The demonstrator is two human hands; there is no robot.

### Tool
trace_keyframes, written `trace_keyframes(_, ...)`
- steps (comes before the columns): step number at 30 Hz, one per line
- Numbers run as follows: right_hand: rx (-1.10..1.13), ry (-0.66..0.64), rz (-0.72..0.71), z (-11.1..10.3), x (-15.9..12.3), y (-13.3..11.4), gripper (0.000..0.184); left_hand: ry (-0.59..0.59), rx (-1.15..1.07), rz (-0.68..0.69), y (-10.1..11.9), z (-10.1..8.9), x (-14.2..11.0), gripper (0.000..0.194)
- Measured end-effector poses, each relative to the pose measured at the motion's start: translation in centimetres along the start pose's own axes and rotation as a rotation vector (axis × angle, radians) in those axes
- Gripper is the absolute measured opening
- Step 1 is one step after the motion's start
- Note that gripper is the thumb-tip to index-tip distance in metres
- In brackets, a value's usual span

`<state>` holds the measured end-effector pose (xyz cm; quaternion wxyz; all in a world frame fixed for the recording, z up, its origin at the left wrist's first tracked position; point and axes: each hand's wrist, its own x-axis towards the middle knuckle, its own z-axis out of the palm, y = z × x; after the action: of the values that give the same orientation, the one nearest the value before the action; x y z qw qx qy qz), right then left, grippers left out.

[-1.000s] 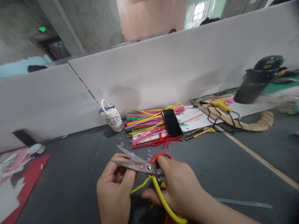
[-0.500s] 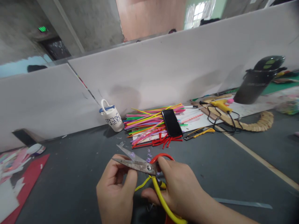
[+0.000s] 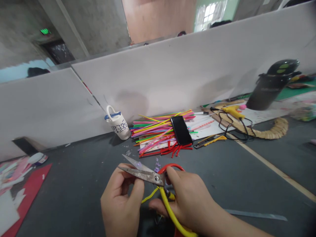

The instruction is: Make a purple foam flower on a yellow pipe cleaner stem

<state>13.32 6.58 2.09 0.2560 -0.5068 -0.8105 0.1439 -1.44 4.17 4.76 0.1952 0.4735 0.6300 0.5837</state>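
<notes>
My right hand [image 3: 186,194] holds a pair of scissors [image 3: 148,176] with red and yellow handles, blades parted and pointing left. My left hand [image 3: 123,196] is closed in a pinch, its thumb and fingertips right at the lower blade. A thin yellow pipe cleaner [image 3: 149,195] runs from near the scissors' pivot in behind my left thumb; the part inside the hand is hidden. Purple fluffy bits [image 3: 157,164] lie on the dark table just beyond the blades.
Behind the hands lie a heap of coloured pipe cleaners [image 3: 153,128] with a black phone [image 3: 181,130] on it, and a white cup [image 3: 120,126]. A utility knife [image 3: 209,141], yellow glue gun [image 3: 233,111] and black bottle [image 3: 269,89] are to the right; red paper [image 3: 34,187] is left.
Almost nothing differs. Both hands and the scissors have shifted very slightly left in view, and the blades stay parted.
</notes>
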Motion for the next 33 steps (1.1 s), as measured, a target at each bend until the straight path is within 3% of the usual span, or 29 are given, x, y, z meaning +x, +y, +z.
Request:
trace_keyframes(4, -0.032, -0.002, -0.046, 0.0, 0.0, 0.2, 0.051, -0.006, 0.051, 0.088, 0.5, 0.1, 0.2, 0.01)
trace_keyframes(8, -0.064, -0.083, -0.018, -0.6, 0.5, 0.6, 0.044, -0.01, 0.022, 0.175, 0.5, 0.0, 0.6, 0.015)
trace_keyframes(15, 0.023, -0.089, -0.03, -1.6, 0.9, 0.5, 0.049, -0.018, -0.002, 0.058, 0.1, -0.2, 0.5, 0.012)
trace_keyframes(33, -0.073, -0.024, -0.035, -1.1, 0.7, 0.2, 0.048, 0.042, 0.02, 0.077, 0.8, 0.4, 0.2, 0.012)
